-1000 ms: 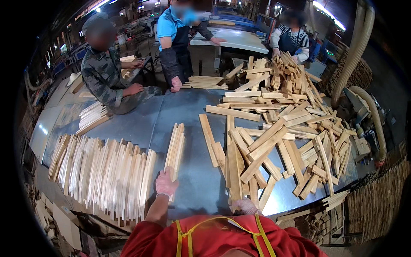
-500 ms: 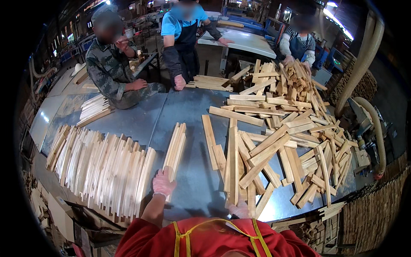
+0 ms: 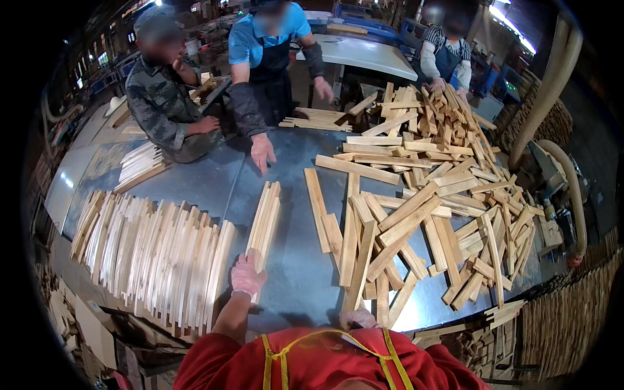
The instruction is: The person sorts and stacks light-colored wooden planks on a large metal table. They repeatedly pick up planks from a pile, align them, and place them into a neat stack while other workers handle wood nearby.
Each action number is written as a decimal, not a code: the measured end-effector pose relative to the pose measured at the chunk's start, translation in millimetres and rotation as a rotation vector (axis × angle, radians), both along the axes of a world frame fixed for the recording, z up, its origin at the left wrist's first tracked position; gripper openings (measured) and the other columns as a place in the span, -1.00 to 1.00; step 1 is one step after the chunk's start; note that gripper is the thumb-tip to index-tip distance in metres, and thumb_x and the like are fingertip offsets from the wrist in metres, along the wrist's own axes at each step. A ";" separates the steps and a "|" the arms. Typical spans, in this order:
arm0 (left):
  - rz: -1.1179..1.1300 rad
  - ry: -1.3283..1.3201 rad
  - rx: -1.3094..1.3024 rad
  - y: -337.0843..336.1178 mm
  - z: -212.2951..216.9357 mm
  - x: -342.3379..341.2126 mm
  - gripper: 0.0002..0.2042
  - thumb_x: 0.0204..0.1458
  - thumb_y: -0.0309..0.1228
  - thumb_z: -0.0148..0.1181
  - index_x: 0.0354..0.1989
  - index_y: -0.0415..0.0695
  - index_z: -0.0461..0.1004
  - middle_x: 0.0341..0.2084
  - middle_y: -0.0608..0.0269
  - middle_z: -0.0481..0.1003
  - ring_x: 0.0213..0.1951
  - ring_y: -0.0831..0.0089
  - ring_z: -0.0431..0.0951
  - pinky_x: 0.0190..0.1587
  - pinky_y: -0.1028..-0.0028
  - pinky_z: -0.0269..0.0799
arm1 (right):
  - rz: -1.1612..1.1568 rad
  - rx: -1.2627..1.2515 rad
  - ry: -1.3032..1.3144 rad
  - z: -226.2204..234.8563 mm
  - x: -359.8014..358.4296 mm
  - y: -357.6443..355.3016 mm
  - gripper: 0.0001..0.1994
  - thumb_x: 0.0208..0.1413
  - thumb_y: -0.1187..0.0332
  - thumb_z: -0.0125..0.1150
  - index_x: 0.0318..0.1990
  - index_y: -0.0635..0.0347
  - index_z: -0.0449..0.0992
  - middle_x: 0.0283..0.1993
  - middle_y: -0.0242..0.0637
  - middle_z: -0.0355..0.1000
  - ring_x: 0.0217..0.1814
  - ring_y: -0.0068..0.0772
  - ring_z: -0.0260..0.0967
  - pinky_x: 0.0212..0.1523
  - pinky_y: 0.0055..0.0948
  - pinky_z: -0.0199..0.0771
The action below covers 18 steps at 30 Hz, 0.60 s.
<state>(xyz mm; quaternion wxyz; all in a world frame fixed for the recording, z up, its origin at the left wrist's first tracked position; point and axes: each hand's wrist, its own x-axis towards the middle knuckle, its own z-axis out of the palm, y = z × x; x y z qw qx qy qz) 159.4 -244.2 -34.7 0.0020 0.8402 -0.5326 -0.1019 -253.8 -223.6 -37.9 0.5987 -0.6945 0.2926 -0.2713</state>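
My left hand [image 3: 247,276], in a pale pink glove, is closed around the near end of a small bundle of wooden strips [image 3: 265,221] lying side by side on the metal table [image 3: 286,286]. Low at the front edge, my right hand [image 3: 359,318] is at the near end of a long wooden strip [image 3: 361,263] and seems to grip it; its fingers are partly hidden. That strip lies tilted over others at the near side of a loose pile of wooden pieces [image 3: 448,195]. Left of my left hand is a long row of strips [image 3: 156,260] laid side by side.
Across the table, a co-worker in blue extends a bare hand [image 3: 262,153] toward my bundle. A seated person in camouflage [image 3: 159,107] is at the far left. Another person [image 3: 447,58] handles pieces behind the pile. Smaller strip stacks [image 3: 315,119] lie at the far edge; a hose [image 3: 546,91] hangs right.
The co-worker in blue has lifted a hand off the far table and stretched the other toward me. The long strip at my right hand has swung to a slant. My left hand has barely moved.
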 end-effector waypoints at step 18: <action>0.009 0.042 -0.008 -5.8 4.0 -0.9 -0.13 0.03 -0.06 0.37 0.52 0.00 0.14 0.28 -0.10 0.35 0.21 -0.05 0.48 0.22 0.11 0.47 | -0.593 1.024 -0.045 -48.6 1.3 16.3 -0.59 0.23 0.48 0.33 0.21 0.30 0.42 -0.15 -0.14 0.60 -0.17 -0.20 0.61 -0.21 -0.22 0.65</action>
